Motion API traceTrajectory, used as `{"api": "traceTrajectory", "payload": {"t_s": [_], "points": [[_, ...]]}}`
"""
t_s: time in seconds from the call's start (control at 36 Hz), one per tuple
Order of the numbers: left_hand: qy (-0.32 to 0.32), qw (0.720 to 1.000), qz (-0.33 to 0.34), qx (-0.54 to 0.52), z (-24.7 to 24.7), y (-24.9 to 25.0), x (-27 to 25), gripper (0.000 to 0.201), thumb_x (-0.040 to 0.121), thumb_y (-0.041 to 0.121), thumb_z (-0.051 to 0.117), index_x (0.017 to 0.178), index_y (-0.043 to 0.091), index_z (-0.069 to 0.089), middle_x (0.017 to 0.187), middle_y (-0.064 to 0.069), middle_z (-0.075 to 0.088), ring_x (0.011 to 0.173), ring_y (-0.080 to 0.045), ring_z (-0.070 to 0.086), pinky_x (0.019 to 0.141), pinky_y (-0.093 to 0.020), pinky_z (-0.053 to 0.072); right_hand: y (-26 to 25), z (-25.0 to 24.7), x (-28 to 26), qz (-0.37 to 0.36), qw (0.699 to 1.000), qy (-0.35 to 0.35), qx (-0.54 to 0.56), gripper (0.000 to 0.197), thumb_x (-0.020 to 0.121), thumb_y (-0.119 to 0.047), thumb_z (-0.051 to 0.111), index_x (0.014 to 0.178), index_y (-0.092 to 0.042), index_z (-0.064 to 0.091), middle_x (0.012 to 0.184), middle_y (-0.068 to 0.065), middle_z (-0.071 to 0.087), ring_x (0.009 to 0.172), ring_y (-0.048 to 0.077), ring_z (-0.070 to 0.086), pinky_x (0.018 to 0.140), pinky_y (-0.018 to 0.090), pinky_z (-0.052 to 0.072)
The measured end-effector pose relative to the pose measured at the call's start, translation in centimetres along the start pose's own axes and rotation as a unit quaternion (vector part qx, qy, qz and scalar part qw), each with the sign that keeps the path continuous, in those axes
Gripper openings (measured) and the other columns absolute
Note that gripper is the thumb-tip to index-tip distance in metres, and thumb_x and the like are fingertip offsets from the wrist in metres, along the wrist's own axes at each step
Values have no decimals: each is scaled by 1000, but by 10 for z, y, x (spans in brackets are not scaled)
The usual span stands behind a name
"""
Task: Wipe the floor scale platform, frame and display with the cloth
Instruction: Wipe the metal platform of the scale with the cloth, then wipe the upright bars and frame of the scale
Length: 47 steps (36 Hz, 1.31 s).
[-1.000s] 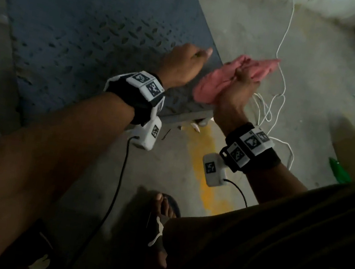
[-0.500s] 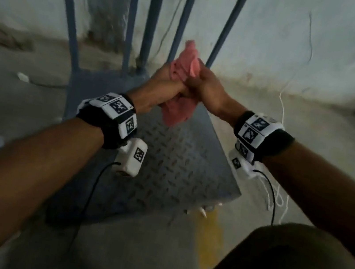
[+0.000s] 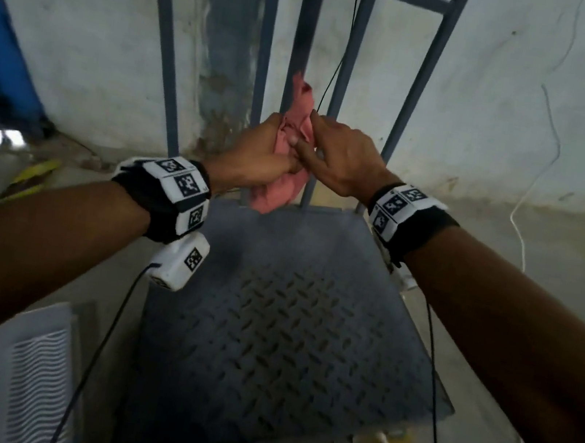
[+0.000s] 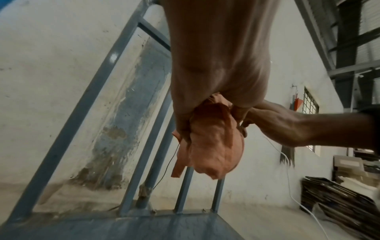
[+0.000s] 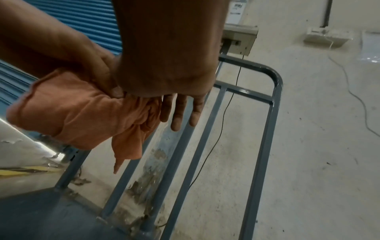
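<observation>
Both hands are raised in front of the scale's upright frame (image 3: 306, 28), above the far edge of the platform (image 3: 285, 327). The left hand (image 3: 255, 158) grips the pink cloth (image 3: 299, 122) in a closed fist; bunched folds stick out above the fist and a larger wad hangs below it, clear of the platform. In the left wrist view the cloth (image 4: 213, 142) bulges out under the curled fingers, with one loose tail hanging.

The right hand (image 3: 347, 153) lies against the cloth from the right side, thumb and forefinger on the fabric. In the right wrist view its other fingers (image 5: 177, 112) are straight and spread, holding nothing; whether thumb and forefinger actually pinch the cloth (image 5: 74, 110) I cannot tell.

The platform is grey-blue diamond-tread plate (worn and darker toward the middle), lying on the concrete floor (image 3: 564, 264). The frame (image 5: 265, 146) is grey painted tube with vertical bars and a rounded top corner. The display box (image 5: 239, 40) sits on a post above the top rail, blurred; a thin black wire (image 5: 222, 113) hangs down from it behind the bars.

The stained white wall (image 3: 494, 100) stands close behind the frame. A white cable (image 3: 535, 175) trails down it at right. The blue roller shutter (image 5: 86, 21) is at left.
</observation>
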<state>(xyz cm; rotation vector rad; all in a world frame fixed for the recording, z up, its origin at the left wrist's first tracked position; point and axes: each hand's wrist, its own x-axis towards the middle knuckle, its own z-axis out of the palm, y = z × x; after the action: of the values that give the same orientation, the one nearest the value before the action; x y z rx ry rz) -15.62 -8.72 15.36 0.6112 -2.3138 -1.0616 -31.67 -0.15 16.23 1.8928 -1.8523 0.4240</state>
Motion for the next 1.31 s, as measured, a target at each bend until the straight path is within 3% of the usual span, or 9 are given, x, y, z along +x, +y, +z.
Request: {"api": "traceTrajectory", "payload": {"t_s": [0.11, 0.31, 0.44, 0.61, 0.83, 0.94, 1.08, 1.17, 1.31], "points": [[-9, 1000, 3, -2, 3, -14, 8, 49, 84, 14, 69, 128, 20, 51, 110, 6, 66, 103, -12, 65, 85, -30, 54, 2, 11, 2, 2, 1000, -29, 5, 52, 105, -55, 30, 127, -12, 48, 100, 10, 65, 88, 34, 64, 71, 43, 51], [54, 993, -22, -99, -2, -33, 28, 48, 83, 15, 68, 128, 25, 55, 108, 8, 71, 102, -11, 69, 90, -39, 58, 3, 20, 33, 42, 981, -2, 188, 27, 104, -49, 45, 105, -22, 49, 86, -4, 65, 73, 15, 61, 69, 39, 52], [95, 978, -51, -179, 4, -44, 36, 53, 67, 31, 67, 120, 28, 61, 99, 3, 75, 95, -17, 73, 85, -48, 61, -16, 56, 34, 180, 909, 9, 377, 37, 104, -42, 49, 135, -23, 51, 118, -5, 68, 104, 11, 64, 93, 32, 51], [110, 969, -75, -208, 13, -61, 39, 55, 66, 25, 68, 121, 24, 59, 100, -1, 74, 93, -16, 73, 82, -44, 62, -25, 70, 25, 192, 876, 17, 442, 42, 106, -44, 45, 145, -31, 42, 126, -15, 61, 105, -18, 54, 89, 7, 44], [99, 965, -108, -219, 17, -83, 37, 72, 57, 33, 79, 126, 25, 59, 107, 5, 74, 96, -12, 73, 80, -38, 63, -22, 72, 9, 127, 924, 14, 362, 46, 107, -44, 44, 148, -24, 39, 120, -6, 66, 101, 3, 65, 85, 29, 57], [116, 955, -112, -248, 12, -72, 32, 58, 67, 18, 79, 122, 23, 63, 106, 3, 75, 96, -15, 73, 81, -39, 63, -22, 74, 16, 229, 857, -23, 461, 56, 99, -54, 55, 148, -36, 36, 112, -2, 70, 100, 13, 69, 87, 42, 59], [91, 953, -128, -257, 5, -66, 28, 51, 66, 5, 67, 116, 16, 65, 100, -3, 76, 93, -21, 74, 81, -48, 62, -36, 73, 22, 276, 781, -15, 560, 47, 98, -27, 60, 142, -18, 45, 126, 3, 67, 108, 17, 69, 86, 38, 60], [51, 963, -127, -231, 0, -61, 25, 47, 62, 3, 67, 108, 13, 68, 98, -9, 76, 95, -28, 73, 86, -55, 59, -39, 70, 23, 301, 792, 12, 532, 45, 86, -23, 58, 130, -16, 50, 119, 6, 67, 108, 24, 67, 96, 51, 55], [21, 973, -127, -192, -6, -49, 19, 47, 67, 8, 64, 112, 20, 66, 97, -11, 75, 93, -30, 73, 86, -56, 59, -42, 64, 15, 281, 847, 49, 448, 42, 85, -20, 54, 126, -17, 48, 109, 3, 68, 100, 21, 67, 86, 45, 58]]}}
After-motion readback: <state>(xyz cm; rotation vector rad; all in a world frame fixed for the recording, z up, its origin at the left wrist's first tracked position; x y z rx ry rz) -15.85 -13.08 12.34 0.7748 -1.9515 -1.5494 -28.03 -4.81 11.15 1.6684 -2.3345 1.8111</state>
